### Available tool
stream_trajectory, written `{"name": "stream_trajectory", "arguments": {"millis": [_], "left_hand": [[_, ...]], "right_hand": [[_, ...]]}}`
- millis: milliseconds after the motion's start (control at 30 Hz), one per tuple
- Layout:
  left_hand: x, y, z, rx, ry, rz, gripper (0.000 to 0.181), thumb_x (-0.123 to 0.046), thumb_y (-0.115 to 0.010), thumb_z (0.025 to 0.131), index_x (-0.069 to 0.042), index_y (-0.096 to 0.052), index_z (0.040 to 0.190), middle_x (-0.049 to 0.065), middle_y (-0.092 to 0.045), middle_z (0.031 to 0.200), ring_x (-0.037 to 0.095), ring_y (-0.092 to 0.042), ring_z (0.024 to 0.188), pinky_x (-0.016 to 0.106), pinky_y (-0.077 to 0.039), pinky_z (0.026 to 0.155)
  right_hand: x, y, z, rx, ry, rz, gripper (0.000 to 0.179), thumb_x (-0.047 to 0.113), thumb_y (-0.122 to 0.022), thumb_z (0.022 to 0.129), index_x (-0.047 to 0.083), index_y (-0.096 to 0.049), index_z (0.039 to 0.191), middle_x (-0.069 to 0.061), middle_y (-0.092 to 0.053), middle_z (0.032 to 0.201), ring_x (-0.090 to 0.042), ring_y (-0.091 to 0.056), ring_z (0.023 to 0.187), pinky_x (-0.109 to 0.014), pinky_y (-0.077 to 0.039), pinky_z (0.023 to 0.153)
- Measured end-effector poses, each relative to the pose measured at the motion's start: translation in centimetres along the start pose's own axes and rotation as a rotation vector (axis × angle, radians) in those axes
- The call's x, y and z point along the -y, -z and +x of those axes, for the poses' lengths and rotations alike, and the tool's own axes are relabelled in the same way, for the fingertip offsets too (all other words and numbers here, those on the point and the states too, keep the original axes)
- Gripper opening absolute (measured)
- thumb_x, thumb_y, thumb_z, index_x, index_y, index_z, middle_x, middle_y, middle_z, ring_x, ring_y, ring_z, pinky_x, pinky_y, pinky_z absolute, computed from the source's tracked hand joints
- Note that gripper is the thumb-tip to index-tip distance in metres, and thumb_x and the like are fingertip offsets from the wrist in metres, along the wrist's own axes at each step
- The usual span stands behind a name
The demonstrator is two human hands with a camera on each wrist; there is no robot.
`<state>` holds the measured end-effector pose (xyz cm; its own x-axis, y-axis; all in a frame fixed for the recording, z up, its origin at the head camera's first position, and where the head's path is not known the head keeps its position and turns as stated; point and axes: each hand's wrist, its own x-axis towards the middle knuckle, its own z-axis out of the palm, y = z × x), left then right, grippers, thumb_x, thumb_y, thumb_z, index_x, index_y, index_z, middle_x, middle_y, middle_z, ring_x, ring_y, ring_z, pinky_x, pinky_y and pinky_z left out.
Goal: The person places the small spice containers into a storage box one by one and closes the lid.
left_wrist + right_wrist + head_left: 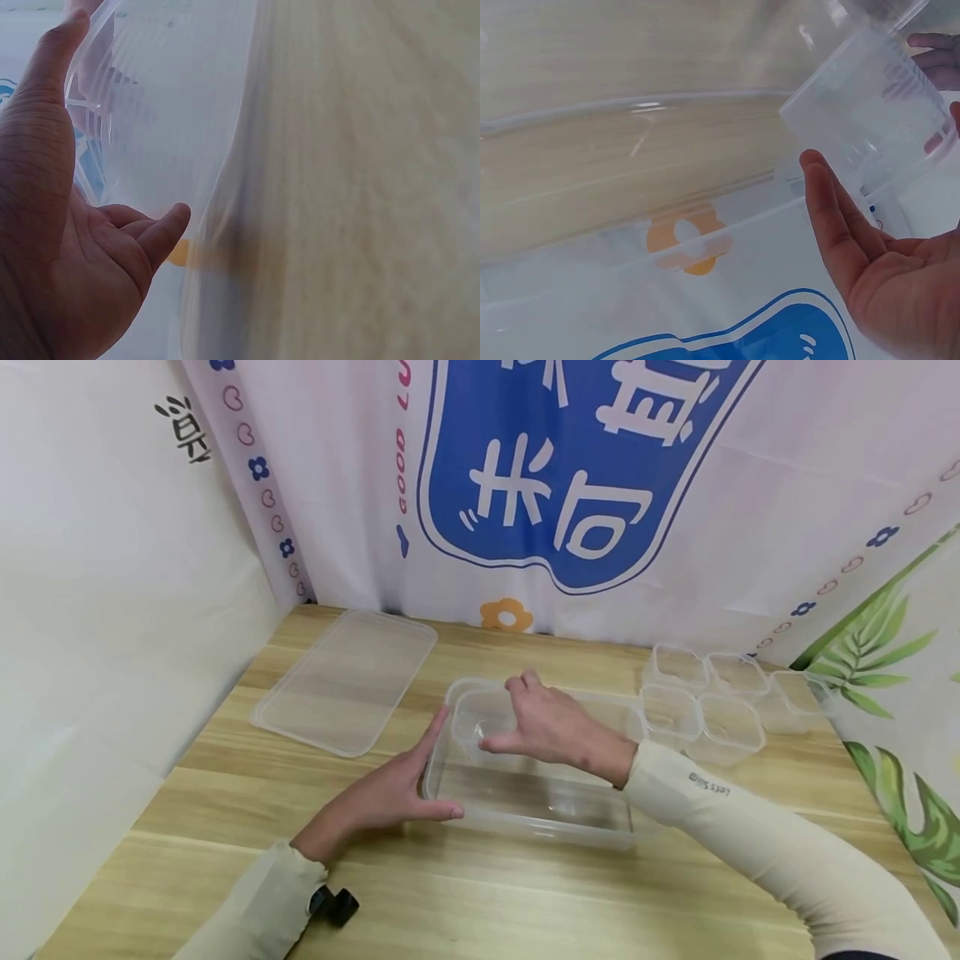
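A large clear plastic container (525, 820) sits in the middle of the wooden table. My right hand (555, 727) grips a small clear square container (480, 710) at the left end of the large one, thumb on the near side and fingers over the far side. In the right wrist view, the small container (862, 112) tilts beside the fingers (826, 202). My left hand (386, 793) spreads around the large container's left end, fingers straight along the end wall and thumb by the front corner. The left wrist view shows this left hand (82, 225) close against the translucent wall.
A flat clear lid (345, 685) lies on the table (487, 902) at the back left. Several small clear containers (723, 727) stand grouped at the back right. A printed curtain (360, 510) hangs behind the table's back edge.
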<state>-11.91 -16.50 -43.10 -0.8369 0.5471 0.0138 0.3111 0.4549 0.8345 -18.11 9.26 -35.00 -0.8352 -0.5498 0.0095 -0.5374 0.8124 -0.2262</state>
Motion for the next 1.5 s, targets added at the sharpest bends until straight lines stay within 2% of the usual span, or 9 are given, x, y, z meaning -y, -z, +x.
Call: {"name": "stream_trajectory", "arguments": {"millis": [367, 600, 867, 1500], "left_hand": [[0.1, -0.1, 0.1, 0.0, -0.016, 0.006, 0.13, -0.046, -0.086, 0.084, -0.031, 0.014, 0.165, 0.021, -0.031, 0.162, 0.031, -0.058, 0.121, 0.051, -0.049, 0.097], [0.2, -0.2, 0.2, -0.008, -0.028, 0.013, 0.13, -0.046, -0.086, 0.084, -0.031, 0.014, 0.164, 0.022, -0.033, 0.161, 0.032, -0.058, 0.122, 0.053, -0.048, 0.098], [0.1, -0.1, 0.1, -0.007, -0.012, 0.019, 0.131, -0.047, -0.086, 0.083, -0.032, 0.014, 0.164, 0.02, -0.031, 0.162, 0.031, -0.058, 0.12, 0.051, -0.048, 0.098], [0.1, -0.2, 0.2, -0.005, -0.008, 0.008, 0.131, -0.046, -0.086, 0.083, -0.03, 0.015, 0.164, 0.019, -0.025, 0.165, 0.031, -0.056, 0.123, 0.051, -0.047, 0.1]], "right_hand": [[-0.4, -1.3, 0.1, -0.002, -0.003, -0.098, 0.091, 0.074, -0.067, 0.085, -0.005, -0.058, 0.13, -0.016, -0.057, 0.107, -0.024, -0.06, 0.068, -0.043, -0.056, 0.062], [-0.6, -1.8, 0.4, 0.0, -0.017, -0.089, 0.089, 0.071, -0.069, 0.086, -0.004, -0.056, 0.132, -0.016, -0.056, 0.109, -0.026, -0.058, 0.067, -0.044, -0.055, 0.06], [-0.5, -2.0, 0.3, -0.015, 0.0, -0.093, 0.09, 0.07, -0.068, 0.088, -0.004, -0.053, 0.137, -0.015, -0.054, 0.108, -0.024, -0.057, 0.068, -0.043, -0.055, 0.06], [-0.6, -2.3, 0.3, -0.027, 0.003, -0.1, 0.09, 0.071, -0.066, 0.089, -0.003, -0.052, 0.139, -0.015, -0.054, 0.108, -0.024, -0.057, 0.068, -0.042, -0.055, 0.057]]}}
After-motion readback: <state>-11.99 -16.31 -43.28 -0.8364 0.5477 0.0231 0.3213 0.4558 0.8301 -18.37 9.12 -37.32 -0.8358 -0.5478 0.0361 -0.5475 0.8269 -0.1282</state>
